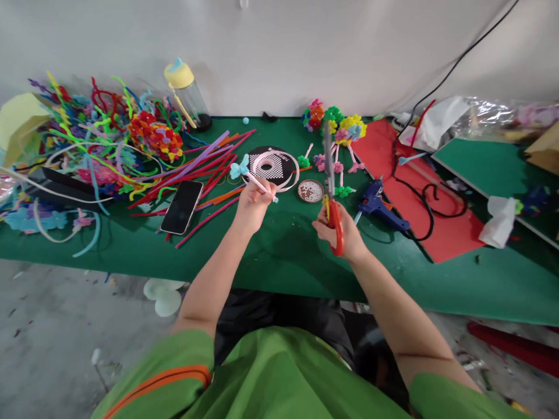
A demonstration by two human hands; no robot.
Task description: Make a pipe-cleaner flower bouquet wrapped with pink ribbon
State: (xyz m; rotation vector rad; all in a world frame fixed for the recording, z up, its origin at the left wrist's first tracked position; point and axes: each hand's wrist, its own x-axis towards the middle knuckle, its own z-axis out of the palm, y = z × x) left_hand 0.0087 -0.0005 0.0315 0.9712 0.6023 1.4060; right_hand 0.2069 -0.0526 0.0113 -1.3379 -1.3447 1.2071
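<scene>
My left hand (254, 205) is closed around the pale pink stem of a light-blue pipe-cleaner flower (239, 168); the stem's short blue end pokes out past my fingers. In my right hand (343, 230) are scissors (335, 224) with red and yellow handles, blades pointing up and away from me. Behind my left hand lie a black and white patterned disc (279, 154) and a loop of pale pink strip (298, 174). Between my hands sits a small round tin of white bits (310, 191). Several small pipe-cleaner flowers (345, 191) lie behind the scissors.
Left of my hands are a phone (181, 207), loose pipe cleaners (209, 169), a tangled colourful heap (105, 134) and a bottle (192, 96). To the right, a blue glue gun (382, 206) lies beside a red sheet (454, 227) with a black cord (430, 224). Flower balls (349, 129) stand at the back.
</scene>
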